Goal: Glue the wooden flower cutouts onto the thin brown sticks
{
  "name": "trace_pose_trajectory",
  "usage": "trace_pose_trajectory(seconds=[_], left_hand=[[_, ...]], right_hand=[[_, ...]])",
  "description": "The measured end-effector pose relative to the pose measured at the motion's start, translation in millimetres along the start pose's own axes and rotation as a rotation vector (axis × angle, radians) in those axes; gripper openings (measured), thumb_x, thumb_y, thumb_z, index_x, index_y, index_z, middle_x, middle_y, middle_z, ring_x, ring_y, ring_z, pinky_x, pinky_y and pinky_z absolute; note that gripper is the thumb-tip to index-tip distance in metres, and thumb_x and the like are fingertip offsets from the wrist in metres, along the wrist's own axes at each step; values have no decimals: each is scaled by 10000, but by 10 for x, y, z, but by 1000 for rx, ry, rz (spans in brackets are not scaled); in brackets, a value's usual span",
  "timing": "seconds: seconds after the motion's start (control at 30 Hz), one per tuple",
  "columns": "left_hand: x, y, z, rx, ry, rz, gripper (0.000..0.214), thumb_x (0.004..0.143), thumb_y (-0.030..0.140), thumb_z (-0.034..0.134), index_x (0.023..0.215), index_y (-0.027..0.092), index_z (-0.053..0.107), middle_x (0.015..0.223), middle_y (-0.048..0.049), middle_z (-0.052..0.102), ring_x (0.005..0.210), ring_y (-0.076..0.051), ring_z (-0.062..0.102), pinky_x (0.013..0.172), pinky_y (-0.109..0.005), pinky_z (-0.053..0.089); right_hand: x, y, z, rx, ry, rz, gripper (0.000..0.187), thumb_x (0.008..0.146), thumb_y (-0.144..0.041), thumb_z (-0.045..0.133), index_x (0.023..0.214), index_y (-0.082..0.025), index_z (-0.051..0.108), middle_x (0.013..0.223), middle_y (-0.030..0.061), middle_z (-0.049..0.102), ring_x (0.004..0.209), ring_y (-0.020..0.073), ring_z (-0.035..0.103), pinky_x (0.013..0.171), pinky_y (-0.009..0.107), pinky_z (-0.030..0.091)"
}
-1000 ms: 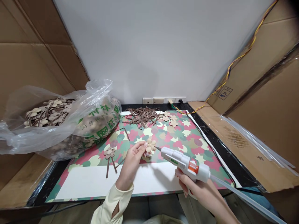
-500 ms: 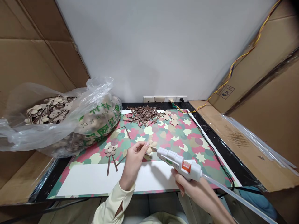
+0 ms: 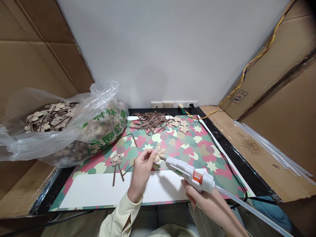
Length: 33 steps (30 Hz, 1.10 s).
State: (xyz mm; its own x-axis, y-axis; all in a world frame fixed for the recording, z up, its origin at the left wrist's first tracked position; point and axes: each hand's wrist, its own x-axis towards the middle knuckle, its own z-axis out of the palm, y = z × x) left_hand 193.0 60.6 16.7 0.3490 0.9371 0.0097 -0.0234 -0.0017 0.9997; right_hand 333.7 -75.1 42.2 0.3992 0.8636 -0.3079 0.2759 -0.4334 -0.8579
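Note:
Between the thumb and fingers of my left hand [image 3: 143, 169] is a beige fabric flower [image 3: 161, 152], held just above the mat. My right hand [image 3: 201, 197] grips a white hot glue gun [image 3: 184, 170] with an orange window and a long clear glue stick [image 3: 249, 209] out of its back. The gun's nozzle points left and meets the flower's edge; whether it touches cannot be made out. Left of my left hand lies a finished-looking flower [image 3: 116, 160] with two brown ribbon tails. A bent brown ribbon strip [image 3: 132, 134] lies behind it.
A plastic bag [image 3: 103, 131] full of ribboned flowers stands at the left. Brown ribbon strips [image 3: 151, 121] are heaped at the back, beside several loose beige flowers [image 3: 183, 126]. A black cable [image 3: 217, 144] runs along the right. Cardboard [image 3: 283, 131] walls both sides; sockets [image 3: 168, 104] line the wall.
Hardly anything differs. Both hands, the flower and the glue gun keep nearly the same places, with only a very slight shift of the gun and the view.

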Motion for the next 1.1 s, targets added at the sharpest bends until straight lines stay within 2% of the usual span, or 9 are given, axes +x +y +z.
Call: trace_pose_trajectory(seconds=[0.23,0.43,0.57,0.7,0.87,1.1], left_hand=[[-6,-17,3,42,18,18,228,821,389,557,846,171,617,740,-10,634,686,-137,564,610,-221,451],[-9,-20,0,74,44,45,215,823,380,561,838,175,624,743,-4,644,687,-130,580,617,-212,454],[-10,-17,1,98,54,49,208,828,375,557,838,178,622,752,-1,649,694,-128,586,623,-208,453],[-11,-28,-2,145,49,62,216,836,388,542,835,184,612,751,1,646,686,-128,579,625,-215,454],[-15,-34,-5,177,36,75,240,845,409,523,834,183,603,728,-5,647,679,-141,594,632,-233,469],[-12,-21,2,177,34,84,247,839,403,526,832,171,612,715,-15,654,674,-148,605,635,-245,485]], right_hand=[[-1,15,-23,-17,-124,14,330,801,-481,467,677,-182,531,487,-32,445,476,141,489,528,266,410],[2,19,-17,-18,-135,2,349,811,-481,447,612,-195,457,482,-33,434,467,128,466,531,258,397],[-11,20,-26,19,-150,-3,326,795,-473,461,635,-190,478,472,-33,427,455,125,450,519,256,394],[-8,-10,-32,27,-100,6,315,765,-489,490,710,-183,543,483,-30,423,467,138,460,508,261,398],[-12,-114,3,55,-42,-9,263,752,-437,496,822,-191,561,492,-48,382,431,106,378,432,226,347],[-3,-161,39,98,-2,-20,221,729,-415,510,725,-194,491,509,-51,375,431,89,338,405,207,324]])
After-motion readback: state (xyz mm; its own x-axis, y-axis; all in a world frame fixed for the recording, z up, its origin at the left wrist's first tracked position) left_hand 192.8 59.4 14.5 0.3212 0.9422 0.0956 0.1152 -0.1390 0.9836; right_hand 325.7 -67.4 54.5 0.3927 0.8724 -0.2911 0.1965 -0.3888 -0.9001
